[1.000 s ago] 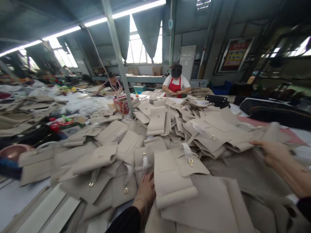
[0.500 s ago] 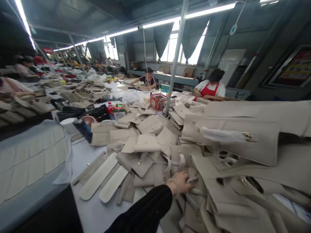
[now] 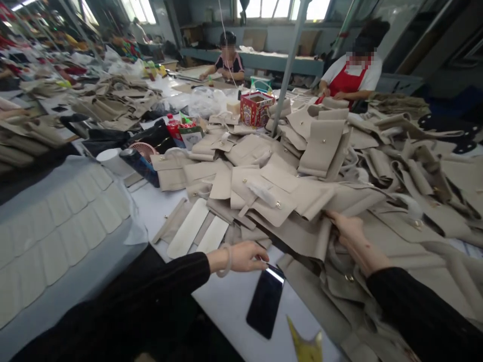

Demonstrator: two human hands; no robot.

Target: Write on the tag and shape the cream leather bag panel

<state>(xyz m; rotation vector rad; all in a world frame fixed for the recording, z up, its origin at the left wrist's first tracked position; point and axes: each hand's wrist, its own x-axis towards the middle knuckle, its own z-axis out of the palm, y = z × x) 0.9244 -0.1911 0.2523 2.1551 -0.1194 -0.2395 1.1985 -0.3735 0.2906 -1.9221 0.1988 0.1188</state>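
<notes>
My left hand (image 3: pixel 247 256), with a pale bracelet on the wrist, hovers at the top end of a black phone (image 3: pixel 265 304). Its fingers are loosely bent and apart, the tips close to the phone's edge; contact is unclear. The phone lies flat on the white table (image 3: pixel 222 311). Farther right, my right hand (image 3: pixel 347 229) pinches the edge of a beige leather bag piece (image 3: pixel 315 236) in the heap; its fingertips are partly hidden. Beige bag pieces with gold-coloured clasps (image 3: pixel 277 193) pile up in front of both hands.
Two long pale strips (image 3: pixel 188 229) lie left of the heap. A yellow pointed object (image 3: pixel 305 344) sits near the front edge. Behind are a dark bottle (image 3: pixel 139 166), a red patterned box (image 3: pixel 256 108) and a metal pole (image 3: pixel 290 65). Two people (image 3: pixel 350 75) work across the table.
My left hand has left the heap and moved left to the phone, now uncovered. My right hand has come into view on the bag pieces. The large piece at right no longer stands raised.
</notes>
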